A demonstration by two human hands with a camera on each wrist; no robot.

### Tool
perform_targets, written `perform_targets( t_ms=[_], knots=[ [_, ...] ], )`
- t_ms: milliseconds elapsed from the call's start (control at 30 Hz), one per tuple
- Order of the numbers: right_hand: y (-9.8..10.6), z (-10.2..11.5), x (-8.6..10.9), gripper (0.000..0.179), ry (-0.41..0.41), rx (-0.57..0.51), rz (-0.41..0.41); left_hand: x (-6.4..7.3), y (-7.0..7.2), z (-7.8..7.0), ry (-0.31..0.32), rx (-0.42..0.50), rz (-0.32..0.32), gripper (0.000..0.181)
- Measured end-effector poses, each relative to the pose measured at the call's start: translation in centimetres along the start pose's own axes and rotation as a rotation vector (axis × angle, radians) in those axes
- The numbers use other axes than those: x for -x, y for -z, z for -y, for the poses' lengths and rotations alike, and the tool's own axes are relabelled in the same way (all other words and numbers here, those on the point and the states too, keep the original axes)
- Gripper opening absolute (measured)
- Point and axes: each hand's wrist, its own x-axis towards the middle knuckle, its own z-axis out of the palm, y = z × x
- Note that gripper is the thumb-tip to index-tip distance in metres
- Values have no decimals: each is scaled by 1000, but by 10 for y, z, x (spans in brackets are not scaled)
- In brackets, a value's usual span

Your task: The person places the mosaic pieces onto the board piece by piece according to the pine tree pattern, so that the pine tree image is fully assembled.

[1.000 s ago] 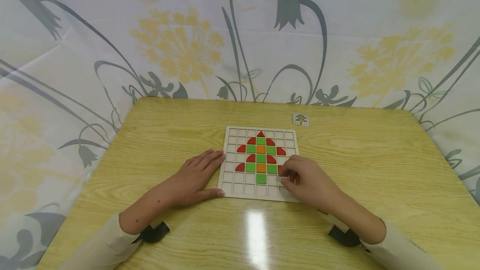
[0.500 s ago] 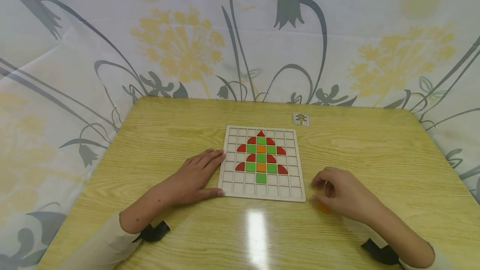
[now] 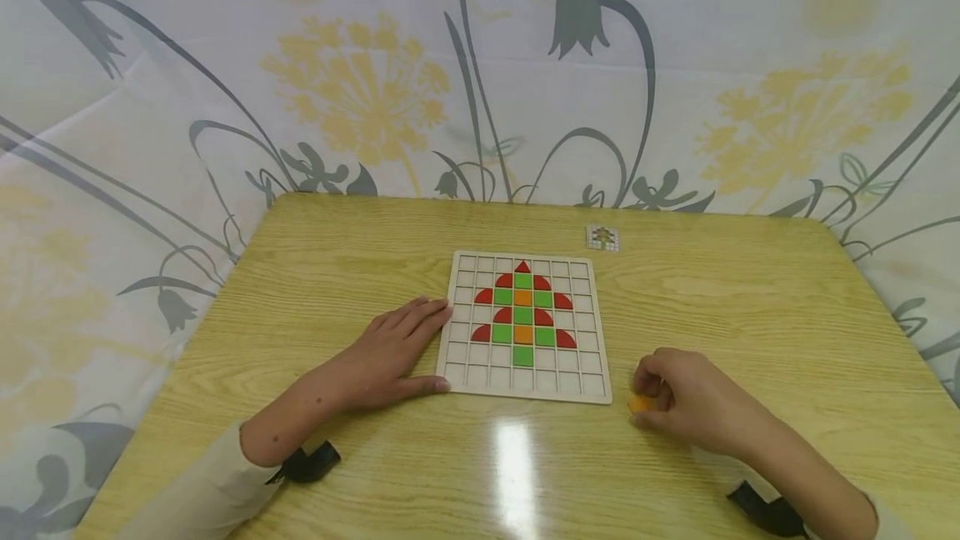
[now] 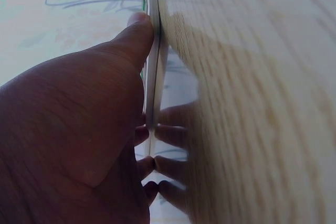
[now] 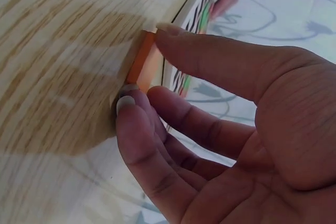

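Observation:
A pale square grid board (image 3: 489,377) lies on the table, with green, orange and red tiles set in it in a tree shape. My left hand (image 3: 378,361) rests flat along the board's left edge, fingers straight. In the left wrist view, its thumb (image 4: 137,24) touches the board's edge. Right of the board's near corner, my right hand (image 3: 693,402) pinches a loose orange square tile (image 3: 638,404) between thumb and fingers. The right wrist view shows this orange tile (image 5: 143,59) close over the wood, thumb at one end and fingertips at the other.
A small card (image 3: 603,238) printed with a similar tree lies behind the board to the right. The wooden table (image 3: 750,298) ends at a white flowered cloth (image 3: 510,107) at the back and sides.
My right hand has moved from the board's right side out to the table and taken hold of the orange tile. A red quarter-round tile now shows where that hand was. The left hand stays put.

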Motion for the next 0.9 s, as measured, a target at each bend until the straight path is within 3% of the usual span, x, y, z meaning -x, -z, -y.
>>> perform_targets(
  t_ms=[467, 900],
  knots=[
    [-4, 1, 2, 31, 80, 41, 5, 1, 1, 0, 0, 9, 4, 98],
    [-7, 5, 4, 31, 85, 59, 11, 1, 0, 0, 1, 12, 6, 98]
  ],
)
